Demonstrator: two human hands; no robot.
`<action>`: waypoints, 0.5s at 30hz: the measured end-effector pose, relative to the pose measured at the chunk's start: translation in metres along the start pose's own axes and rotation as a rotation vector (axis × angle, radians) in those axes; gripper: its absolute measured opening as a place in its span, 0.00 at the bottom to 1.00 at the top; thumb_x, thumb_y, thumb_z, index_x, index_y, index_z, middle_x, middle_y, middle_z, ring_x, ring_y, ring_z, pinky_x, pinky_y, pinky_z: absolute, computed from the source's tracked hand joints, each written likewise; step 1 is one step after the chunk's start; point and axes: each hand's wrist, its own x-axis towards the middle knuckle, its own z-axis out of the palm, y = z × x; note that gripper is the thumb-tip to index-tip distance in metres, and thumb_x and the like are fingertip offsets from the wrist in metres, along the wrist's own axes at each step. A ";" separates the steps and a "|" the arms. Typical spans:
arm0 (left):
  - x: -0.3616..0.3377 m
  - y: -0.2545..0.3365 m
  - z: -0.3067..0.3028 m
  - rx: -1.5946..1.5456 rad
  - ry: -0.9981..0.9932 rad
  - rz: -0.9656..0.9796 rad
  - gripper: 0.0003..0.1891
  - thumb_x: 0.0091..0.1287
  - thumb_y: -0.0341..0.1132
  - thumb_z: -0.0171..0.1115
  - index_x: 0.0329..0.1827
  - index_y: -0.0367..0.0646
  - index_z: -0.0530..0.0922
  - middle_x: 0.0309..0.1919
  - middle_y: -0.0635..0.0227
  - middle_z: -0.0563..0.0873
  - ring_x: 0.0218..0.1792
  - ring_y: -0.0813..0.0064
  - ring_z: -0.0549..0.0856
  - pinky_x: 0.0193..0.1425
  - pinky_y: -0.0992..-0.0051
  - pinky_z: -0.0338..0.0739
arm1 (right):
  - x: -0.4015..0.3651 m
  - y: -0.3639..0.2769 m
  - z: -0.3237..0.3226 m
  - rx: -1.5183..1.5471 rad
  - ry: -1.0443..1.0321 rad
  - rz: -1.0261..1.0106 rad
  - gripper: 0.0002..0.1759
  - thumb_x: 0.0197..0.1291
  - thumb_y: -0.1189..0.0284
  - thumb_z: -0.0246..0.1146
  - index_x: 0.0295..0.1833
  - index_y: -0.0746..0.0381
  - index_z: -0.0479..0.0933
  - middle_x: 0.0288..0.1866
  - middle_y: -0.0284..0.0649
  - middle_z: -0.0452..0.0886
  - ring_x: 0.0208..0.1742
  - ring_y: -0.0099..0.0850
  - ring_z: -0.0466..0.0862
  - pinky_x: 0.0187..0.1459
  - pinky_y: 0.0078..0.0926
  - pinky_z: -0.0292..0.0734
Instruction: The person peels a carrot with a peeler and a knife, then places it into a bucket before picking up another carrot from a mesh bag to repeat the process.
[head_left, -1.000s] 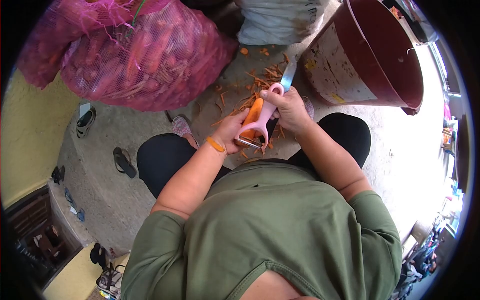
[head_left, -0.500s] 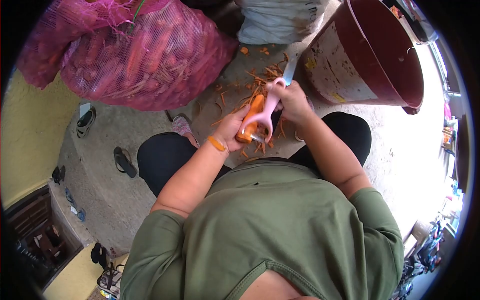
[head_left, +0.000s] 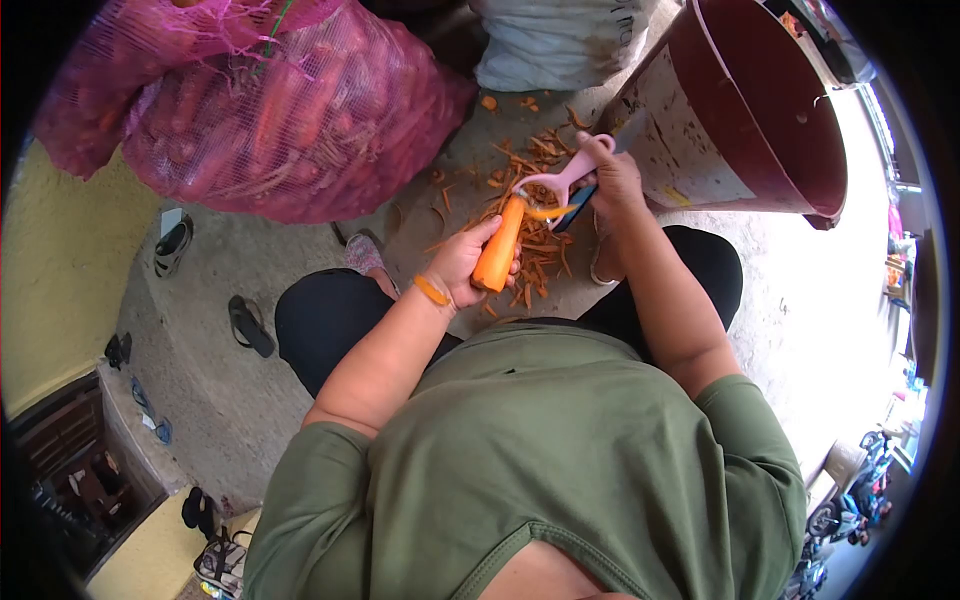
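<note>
My left hand [head_left: 468, 262] is wrapped round a bright orange carrot [head_left: 497, 250], its thick end toward me and its narrow tip pointing away. In my right hand [head_left: 612, 183] is a pink vegetable peeler [head_left: 568, 180], its head at the carrot's far tip. A strip of orange peel [head_left: 550, 212] hangs by the peeler's head. The same hand also grips a knife [head_left: 573, 208], whose dark handle shows below the fingers; its blade is blurred against the bucket. Carrot peelings [head_left: 540, 262] lie scattered on the floor beneath both hands.
A pink mesh sack [head_left: 290, 120] full of carrots stands at the far left, beside a white sack [head_left: 560, 45]. A large dark red bucket [head_left: 690, 130] is close to my right hand. Sandals [head_left: 250, 325] lie on the concrete floor at left.
My right hand has moved the peeler away from me, from the carrot's near end to its far tip, swinging slightly right. A peel strip now shows there. The left hand stays nearly still.
</note>
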 end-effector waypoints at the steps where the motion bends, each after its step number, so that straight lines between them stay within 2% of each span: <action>1: 0.000 -0.001 0.000 0.018 0.014 0.002 0.17 0.63 0.47 0.46 0.45 0.42 0.68 0.31 0.65 0.75 0.28 0.72 0.77 0.29 0.72 0.75 | -0.001 -0.006 0.000 0.009 -0.010 -0.032 0.13 0.45 0.70 0.65 0.26 0.67 0.71 0.19 0.39 0.72 0.16 0.24 0.73 0.16 0.16 0.64; 2: -0.001 -0.001 0.000 0.033 -0.009 0.023 0.18 0.63 0.47 0.47 0.46 0.41 0.68 0.31 0.64 0.75 0.29 0.72 0.77 0.30 0.72 0.75 | -0.007 -0.007 0.001 0.065 -0.031 -0.014 0.12 0.45 0.70 0.65 0.25 0.65 0.70 0.17 0.36 0.71 0.14 0.21 0.70 0.15 0.14 0.62; 5: -0.008 0.001 0.010 0.032 -0.102 0.046 0.20 0.63 0.48 0.47 0.46 0.39 0.67 0.32 0.63 0.76 0.31 0.71 0.78 0.33 0.70 0.76 | -0.048 -0.010 0.034 -0.094 -0.202 0.096 0.11 0.45 0.71 0.65 0.24 0.64 0.70 0.16 0.33 0.70 0.13 0.20 0.69 0.14 0.13 0.62; 7: -0.015 0.005 0.030 -0.023 -0.200 0.010 0.21 0.62 0.48 0.47 0.47 0.38 0.67 0.33 0.63 0.76 0.33 0.71 0.79 0.35 0.69 0.77 | -0.056 0.006 0.038 -0.102 -0.443 0.106 0.10 0.45 0.71 0.65 0.24 0.63 0.70 0.17 0.33 0.71 0.14 0.20 0.71 0.13 0.13 0.62; 8: -0.009 0.000 0.025 -0.047 -0.002 0.014 0.19 0.63 0.48 0.46 0.46 0.40 0.67 0.32 0.63 0.76 0.31 0.71 0.78 0.33 0.71 0.76 | -0.054 0.004 0.038 -0.158 -0.386 0.105 0.10 0.44 0.71 0.65 0.25 0.62 0.70 0.17 0.33 0.72 0.14 0.20 0.71 0.12 0.12 0.62; 11: 0.000 -0.004 -0.005 -0.014 0.006 -0.026 0.19 0.64 0.48 0.44 0.45 0.41 0.68 0.31 0.63 0.75 0.28 0.71 0.77 0.31 0.73 0.75 | -0.020 0.000 0.022 -0.061 0.048 0.092 0.10 0.46 0.71 0.64 0.26 0.64 0.69 0.16 0.36 0.71 0.14 0.21 0.71 0.15 0.15 0.65; 13: -0.005 -0.004 0.006 0.015 0.076 -0.001 0.18 0.64 0.48 0.44 0.43 0.40 0.68 0.30 0.62 0.75 0.26 0.72 0.75 0.28 0.75 0.73 | 0.002 -0.005 -0.003 0.010 -0.032 -0.038 0.11 0.46 0.71 0.64 0.26 0.65 0.70 0.16 0.37 0.71 0.14 0.23 0.71 0.15 0.18 0.66; 15: -0.006 -0.003 0.009 0.047 0.124 0.018 0.18 0.64 0.48 0.44 0.42 0.40 0.69 0.29 0.62 0.75 0.26 0.72 0.75 0.27 0.75 0.72 | -0.012 -0.006 0.005 -0.002 -0.083 0.035 0.10 0.46 0.71 0.64 0.26 0.64 0.70 0.15 0.36 0.70 0.12 0.22 0.68 0.14 0.18 0.62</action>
